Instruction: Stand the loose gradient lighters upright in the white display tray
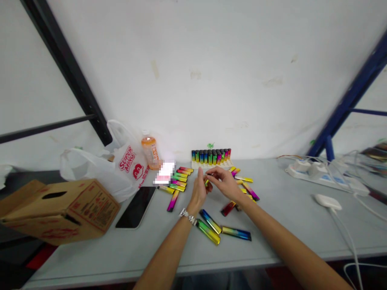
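My left hand [199,188], with a silver watch at the wrist, is closed around a small shiny yellow-green case [207,182], mostly hidden by fingers. The fingertips of my right hand [225,181] are pinched at its upper end; whether they grip it or a small part is hidden. Slim metallic gradient-coloured cases, lighter-like with black ends, lie around the hands. Near the front are a green-yellow case [208,232], a blue-yellow case [211,221] and another blue-yellow case [236,233]. Behind the hands, several black-topped cases [211,157] stand upright in a white holder [196,165].
More cases [180,177] lie left of the hands, others [250,191] to the right. Further left are a phone [136,207], a cardboard box [90,209], a plastic bag [121,177] and an orange bottle [150,151]. A power strip [329,179] and white charger [328,201] with cables lie right.
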Available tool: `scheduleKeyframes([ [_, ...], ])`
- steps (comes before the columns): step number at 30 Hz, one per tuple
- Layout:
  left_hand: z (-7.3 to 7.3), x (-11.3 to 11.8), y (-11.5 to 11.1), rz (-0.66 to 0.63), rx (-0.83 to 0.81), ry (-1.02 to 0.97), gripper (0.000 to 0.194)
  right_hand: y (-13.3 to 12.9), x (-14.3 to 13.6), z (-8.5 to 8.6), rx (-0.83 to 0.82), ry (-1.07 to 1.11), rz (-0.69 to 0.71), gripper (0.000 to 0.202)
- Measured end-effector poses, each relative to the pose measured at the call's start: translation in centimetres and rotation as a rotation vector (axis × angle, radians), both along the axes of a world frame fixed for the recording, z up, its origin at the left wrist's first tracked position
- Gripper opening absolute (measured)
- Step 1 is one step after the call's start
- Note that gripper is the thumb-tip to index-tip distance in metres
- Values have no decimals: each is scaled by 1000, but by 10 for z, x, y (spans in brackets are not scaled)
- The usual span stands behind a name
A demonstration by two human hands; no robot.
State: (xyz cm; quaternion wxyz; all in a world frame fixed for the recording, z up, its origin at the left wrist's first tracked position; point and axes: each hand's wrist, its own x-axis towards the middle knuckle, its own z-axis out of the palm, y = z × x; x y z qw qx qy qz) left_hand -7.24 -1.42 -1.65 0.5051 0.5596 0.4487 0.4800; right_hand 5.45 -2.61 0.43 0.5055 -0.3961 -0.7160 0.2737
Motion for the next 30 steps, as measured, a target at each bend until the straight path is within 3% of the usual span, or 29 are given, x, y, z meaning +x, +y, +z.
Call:
scheduleKeyframes([
  [2, 3, -7, 0, 110, 73, 76, 71, 11, 4, 4, 8, 21, 11, 25],
  [5, 10, -20, -6, 329, 354, 312, 40, 36, 13, 15, 82, -43, -110, 20],
  [6, 12, -24, -11, 346, 426, 400, 32, 46, 16, 20, 108, -102, -150, 17],
  [11, 9, -31, -43, 128, 572, 826, 14, 92, 16, 40, 195, -418, -222, 16],
  [15, 1, -24, -54, 7, 600, 1005, 13, 109, 4, 42, 192, -612, -223, 20],
  [18, -1, -19, -51, -8, 604, 1063, 12, 114, -3, 41, 171, -689, -221, 20],
  [23, -2, -13, -37, 79, 601, 1134, 11, 116, -6, 41, 121, -769, -236, 18],
  [30, 4, -4, -1, 206, 618, 1225, 19, 109, -1, 35, 232, -882, -399, 29],
])
